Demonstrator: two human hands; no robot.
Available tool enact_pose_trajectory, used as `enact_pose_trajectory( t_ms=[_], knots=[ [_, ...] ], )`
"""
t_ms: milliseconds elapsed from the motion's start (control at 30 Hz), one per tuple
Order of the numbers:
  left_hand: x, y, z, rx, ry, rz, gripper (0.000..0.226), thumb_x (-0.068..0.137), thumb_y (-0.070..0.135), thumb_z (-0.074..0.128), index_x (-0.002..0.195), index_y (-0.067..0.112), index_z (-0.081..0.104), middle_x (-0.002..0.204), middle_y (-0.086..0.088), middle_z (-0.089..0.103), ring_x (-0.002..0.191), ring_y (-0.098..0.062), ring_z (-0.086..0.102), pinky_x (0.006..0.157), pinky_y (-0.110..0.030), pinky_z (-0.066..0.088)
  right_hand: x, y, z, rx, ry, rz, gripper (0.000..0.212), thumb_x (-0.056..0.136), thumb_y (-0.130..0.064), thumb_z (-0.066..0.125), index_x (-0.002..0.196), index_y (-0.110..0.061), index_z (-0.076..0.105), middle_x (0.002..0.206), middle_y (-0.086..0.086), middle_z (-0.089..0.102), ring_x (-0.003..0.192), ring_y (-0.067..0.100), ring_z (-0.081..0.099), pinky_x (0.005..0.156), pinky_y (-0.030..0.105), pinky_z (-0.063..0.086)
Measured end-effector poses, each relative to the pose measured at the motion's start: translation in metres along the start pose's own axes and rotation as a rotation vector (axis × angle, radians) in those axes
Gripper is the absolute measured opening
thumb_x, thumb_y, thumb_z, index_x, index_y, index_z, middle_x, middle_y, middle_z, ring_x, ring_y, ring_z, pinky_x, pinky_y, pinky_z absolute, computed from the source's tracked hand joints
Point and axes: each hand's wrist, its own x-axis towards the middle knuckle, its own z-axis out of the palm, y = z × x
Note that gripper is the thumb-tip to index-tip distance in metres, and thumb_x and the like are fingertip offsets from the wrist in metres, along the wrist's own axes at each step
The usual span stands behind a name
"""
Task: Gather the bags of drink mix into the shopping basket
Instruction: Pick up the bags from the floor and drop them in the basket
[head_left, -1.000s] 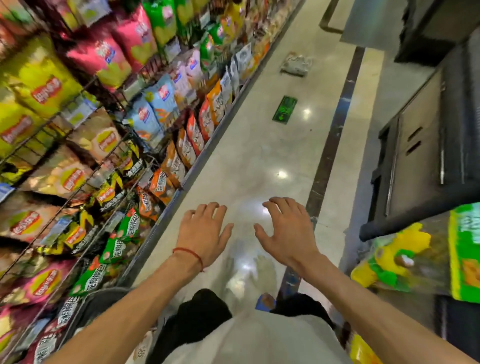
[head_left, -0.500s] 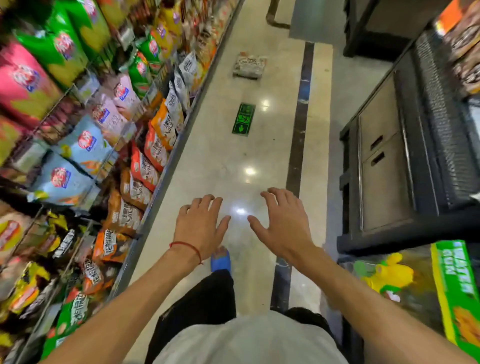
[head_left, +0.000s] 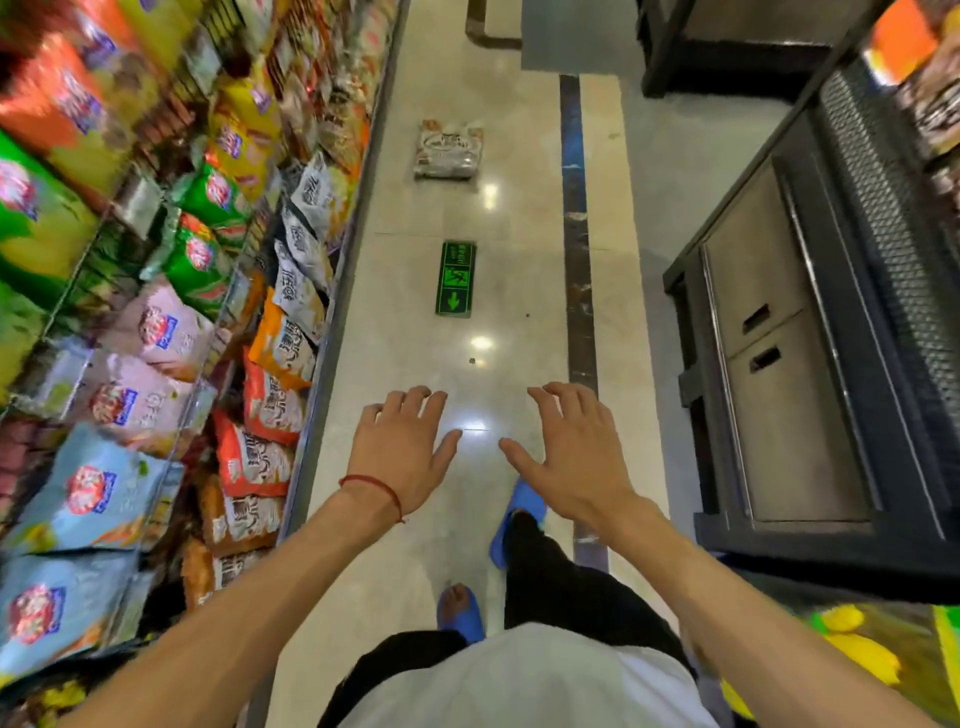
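- Since half a second ago the person has stepped forward along the aisle: the bag of drink mix (head_left: 448, 150) and the green floor sign (head_left: 455, 278) both sit lower in view, and the right blue shoe (head_left: 521, 512) now leads where the other foot led before.
- Both hands keep the same pose as before, held out in front at waist height.
- Left hand (head_left: 400, 452) is wide, palm down, fingers spread and slightly bent, holding nothing; a red string bracelet (head_left: 375, 487) circles its wrist.
- Right hand (head_left: 576, 457) is likewise wide, palm down, fingers spread, holding nothing.
- The bag lies flat on the pale floor, alone, its edges square to the aisle.
- Its orange-trimmed end points toward 12 o'clock, away from the person, and the silvery end faces back toward the hands.
- It looks close to square from here, so its long axis cannot be told for sure.
- From the left hand the bag is well apart at about 12 to 1 o'clock; from the right hand it is well apart at about 11 o'clock.
- The floor sign lies between the hands and the bag, its arrow pointing toward 6 o'clock.
- Snack shelves (head_left: 156, 332) run along at 9 o'clock, and a dark cabinet (head_left: 779, 364) stands at 3 o'clock.
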Motion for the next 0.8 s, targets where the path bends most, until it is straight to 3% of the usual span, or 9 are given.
enact_pose_trajectory(
  t_ms=[167, 433, 633, 800],
  knots=[
    [0.112, -0.003, -0.024, 0.039, 0.006, 0.007, 0.056, 0.101, 0.056, 0.035, 0.144, 0.023, 0.045, 0.141, -0.002, 0.052, 0.121, -0.027, 0.052, 0.095, -0.043, 0.045, 0.106, 0.029, -0.015, 0.01, 0.009, -0.038, 0.074, 0.092, -0.067, 0.051, 0.147, -0.017, 0.05, 0.142, 0.006, 0.052, 0.135, 0.028, 0.044, 0.113, 0.043, 0.036],
    [0.286, 0.016, -0.078, 0.019, -0.014, -0.031, 0.057, 0.101, 0.055, 0.031, 0.147, 0.022, 0.041, 0.145, -0.004, 0.05, 0.126, -0.026, 0.05, 0.099, -0.042, 0.042, 0.268, 0.096, -0.069, -0.072, -0.051, -0.087, 0.079, 0.093, -0.072, 0.04, 0.151, -0.018, 0.044, 0.152, 0.007, 0.046, 0.143, 0.031, 0.039, 0.118, 0.045, 0.03],
    [0.396, 0.012, -0.094, 0.029, -0.037, -0.032, 0.056, 0.1, 0.056, 0.03, 0.143, 0.022, 0.043, 0.142, -0.001, 0.05, 0.123, -0.025, 0.049, 0.096, -0.041, 0.042, 0.383, 0.136, -0.096, -0.066, -0.037, -0.06, 0.076, 0.092, -0.07, 0.042, 0.143, -0.014, 0.052, 0.138, 0.009, 0.053, 0.132, 0.032, 0.046, 0.109, 0.046, 0.039],
    [0.512, -0.012, -0.105, 0.031, -0.022, -0.022, 0.061, 0.098, 0.056, 0.025, 0.143, 0.021, 0.045, 0.139, -0.002, 0.053, 0.119, -0.025, 0.052, 0.092, -0.04, 0.044, 0.499, 0.153, -0.109, -0.101, -0.033, -0.067, 0.074, 0.093, -0.069, 0.043, 0.142, -0.014, 0.053, 0.14, 0.008, 0.053, 0.133, 0.031, 0.046, 0.111, 0.045, 0.038]
  ],
)
